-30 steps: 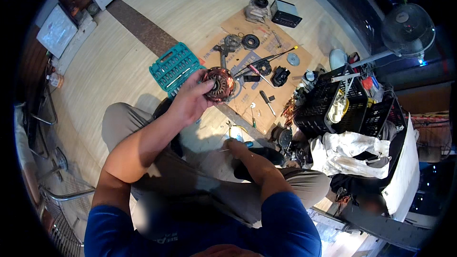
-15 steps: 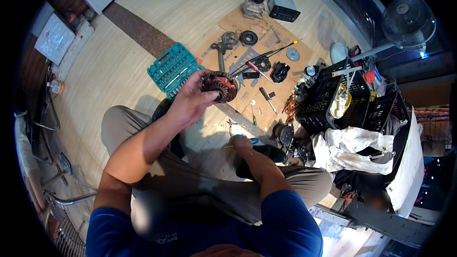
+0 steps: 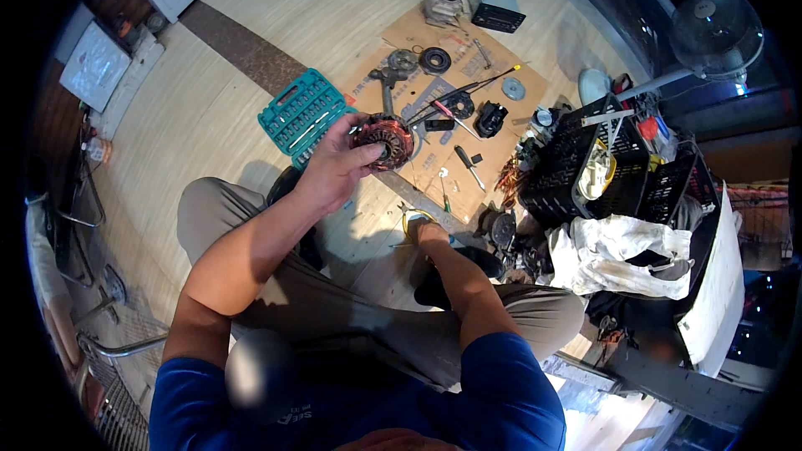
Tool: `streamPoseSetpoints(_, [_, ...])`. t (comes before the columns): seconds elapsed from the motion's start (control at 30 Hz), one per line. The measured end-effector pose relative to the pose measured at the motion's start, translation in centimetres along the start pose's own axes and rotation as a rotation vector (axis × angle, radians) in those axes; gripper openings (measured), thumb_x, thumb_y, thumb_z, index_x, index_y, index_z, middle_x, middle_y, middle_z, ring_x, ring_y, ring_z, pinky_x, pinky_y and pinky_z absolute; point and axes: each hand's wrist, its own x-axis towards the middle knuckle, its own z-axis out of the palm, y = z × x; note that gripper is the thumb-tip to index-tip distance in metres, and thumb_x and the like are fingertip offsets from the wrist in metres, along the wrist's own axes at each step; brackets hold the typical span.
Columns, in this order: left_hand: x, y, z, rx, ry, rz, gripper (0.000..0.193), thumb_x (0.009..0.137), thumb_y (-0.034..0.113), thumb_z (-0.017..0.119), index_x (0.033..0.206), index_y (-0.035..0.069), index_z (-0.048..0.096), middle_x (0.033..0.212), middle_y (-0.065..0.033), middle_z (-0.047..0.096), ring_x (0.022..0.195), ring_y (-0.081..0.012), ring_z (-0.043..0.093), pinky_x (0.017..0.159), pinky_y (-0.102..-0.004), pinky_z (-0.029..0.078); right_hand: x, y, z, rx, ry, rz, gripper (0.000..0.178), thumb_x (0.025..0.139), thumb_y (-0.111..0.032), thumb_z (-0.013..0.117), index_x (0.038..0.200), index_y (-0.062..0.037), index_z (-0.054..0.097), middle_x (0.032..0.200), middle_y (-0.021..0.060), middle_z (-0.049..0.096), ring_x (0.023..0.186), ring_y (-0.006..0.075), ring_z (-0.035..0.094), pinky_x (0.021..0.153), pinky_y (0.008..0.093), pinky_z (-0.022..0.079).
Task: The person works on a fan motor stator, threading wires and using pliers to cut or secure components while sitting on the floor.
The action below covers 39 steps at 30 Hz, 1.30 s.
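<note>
My left hand (image 3: 338,163) is closed round a ring-shaped stator (image 3: 388,140) with copper windings, held up above the floor. The thumb presses its inner edge, and its dark outer rim is partly behind my fingers. Lower down, my right hand (image 3: 429,234) reaches to the floor between my legs, at a pair of yellow-handled pliers (image 3: 406,215). My fingers overlap the handles, but whether they grip them is too small to make out. Just beyond the stator lies an open teal socket set (image 3: 305,117).
A cardboard sheet (image 3: 368,75) carries a black ring (image 3: 435,60), a screwdriver (image 3: 469,167), a metal disc (image 3: 513,88) and other parts. On the right stand a black crate (image 3: 551,192), white cloth (image 3: 618,259) and a fan (image 3: 717,32). A car radio (image 3: 497,8) sits at the far edge.
My right hand has moved slightly away from me, onto the pliers' handles. The left hand has tilted the stator, so more of its open ring face shows.
</note>
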Motion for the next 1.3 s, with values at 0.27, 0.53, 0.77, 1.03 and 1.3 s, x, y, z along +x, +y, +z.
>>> streamPoseSetpoints(0.27, [0.3, -0.7, -0.1, 0.144, 0.040, 0.042, 0.055, 0.075, 0.002, 0.074, 0.123, 0.003, 0.045, 0.113, -0.0107, 0.058, 0.103, -0.0210, 0.059, 0.086, -0.0344, 0.052, 0.4, 0.9, 0.3, -0.030, 0.011, -0.016, 0.029, 0.089, -0.020, 0.048, 0.106, -0.0037, 0.064, 0.115, 0.0170, 0.064, 0.108, 0.0302, 0.061, 0.091, 0.0390, 0.050])
streamPoseSetpoints(0.53, [0.3, -0.9, 0.1, 0.161, 0.007, 0.062, 0.057, 0.078, 0.004, 0.072, 0.126, -0.001, 0.042, 0.115, -0.0131, 0.057, 0.102, -0.0209, 0.059, 0.086, -0.0331, 0.051, 0.3, 0.8, -1.1, 0.065, 0.051, -0.159, 0.035, 0.084, -0.028, 0.055, 0.106, -0.0030, 0.065, 0.105, 0.0224, 0.066, 0.101, 0.0355, 0.063, 0.089, 0.0417, 0.050])
streamPoseSetpoints(0.77, [-0.1, -0.1, -0.7, 0.038, -0.127, 0.009, 0.040, 0.087, 0.007, 0.062, 0.123, 0.000, 0.044, 0.124, -0.0170, 0.054, 0.118, -0.0298, 0.054, 0.102, -0.0453, 0.044, -0.8, -3.9, -12.4, 1.128, 0.194, -0.218, 0.021, 0.088, -0.021, 0.062, 0.088, 0.0005, 0.063, 0.071, 0.0093, 0.064, 0.060, 0.0169, 0.059, 0.053, 0.0306, 0.045])
streamPoseSetpoints(1.03, [-0.6, 1.3, 0.2, 0.015, -0.192, 0.015, 0.043, 0.091, 0.017, 0.060, 0.125, 0.001, 0.040, 0.125, -0.0159, 0.053, 0.118, -0.0291, 0.054, 0.101, -0.0465, 0.044, -10.6, -5.5, -27.7, 1.754, 0.213, -0.600, 0.020, 0.096, -0.018, 0.054, 0.094, -0.0006, 0.063, 0.079, 0.0054, 0.066, 0.061, 0.0112, 0.057, 0.057, 0.0237, 0.044])
streamPoseSetpoints(1.3, [-1.3, 2.3, 0.4, 0.009, -0.243, 0.023, 0.041, 0.093, 0.017, 0.057, 0.125, 0.000, 0.039, 0.123, -0.0166, 0.054, 0.114, -0.0267, 0.057, 0.099, -0.0438, 0.046, -15.8, -7.6, -29.9, 1.594, 0.208, -0.744, 0.027, 0.094, -0.016, 0.059, 0.112, 0.0040, 0.061, 0.089, 0.0092, 0.067, 0.069, 0.0164, 0.063, 0.059, 0.0269, 0.050])
